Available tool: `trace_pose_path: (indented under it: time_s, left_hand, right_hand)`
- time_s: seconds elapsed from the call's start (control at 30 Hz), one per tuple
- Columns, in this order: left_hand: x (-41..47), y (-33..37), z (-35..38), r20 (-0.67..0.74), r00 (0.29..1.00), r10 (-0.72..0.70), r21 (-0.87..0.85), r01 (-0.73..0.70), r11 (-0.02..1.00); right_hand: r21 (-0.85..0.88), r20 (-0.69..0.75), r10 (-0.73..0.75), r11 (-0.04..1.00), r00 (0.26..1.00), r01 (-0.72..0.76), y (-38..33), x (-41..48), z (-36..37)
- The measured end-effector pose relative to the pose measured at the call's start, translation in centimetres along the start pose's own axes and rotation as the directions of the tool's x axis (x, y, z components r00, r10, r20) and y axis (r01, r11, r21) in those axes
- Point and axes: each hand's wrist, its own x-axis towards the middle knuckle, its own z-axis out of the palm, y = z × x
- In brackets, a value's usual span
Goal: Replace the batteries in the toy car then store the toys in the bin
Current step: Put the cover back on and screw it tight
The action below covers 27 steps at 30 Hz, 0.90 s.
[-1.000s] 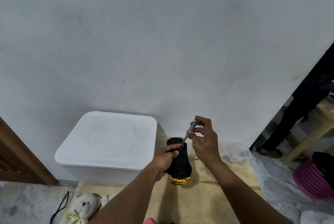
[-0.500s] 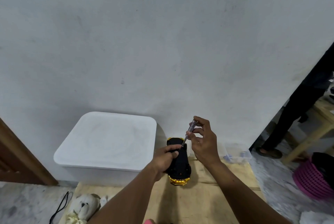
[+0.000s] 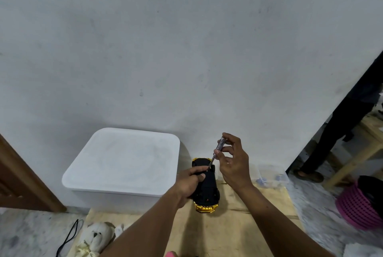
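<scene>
Head view: toy car point(image 3: 205, 186) held underside up, screwdriver point(image 3: 215, 154) set into its chassis.

Toy car lies belly-up on the wooden desk point(image 3: 238, 225), long axis running away from the person toward the wall, gold bumper nearest the camera. Left hand point(image 3: 189, 181) is wrapped around the car's left flank, thumb pressed on the black underside, bracing it. Right hand point(image 3: 233, 163) hovers above and to the right of the car's far end, its fingertips pinching the clear handle of the screwdriver. The shaft slants down and left, and the tip appears to meet the chassis just beyond the left thumb; the screw itself is too small to confirm. Judged step: working the battery-cover screw. The white bin point(image 3: 122, 161), lid on, stands just left of the car; a plush toy point(image 3: 96, 238) lies at the desk's near-left edge.
</scene>
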Motion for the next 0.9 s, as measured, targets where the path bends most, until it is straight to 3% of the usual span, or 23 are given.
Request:
trace_pose_path:
  time_s: [0.9]
  left_hand:
    - [-1.1, 0.8, 0.1, 0.014, 1.0, 0.017, 0.006, -0.017, 1.0]
  right_hand:
    - [-0.044, 0.098, -0.02, 0.999, 0.995, 0.025, -0.2, 0.2, 0.1]
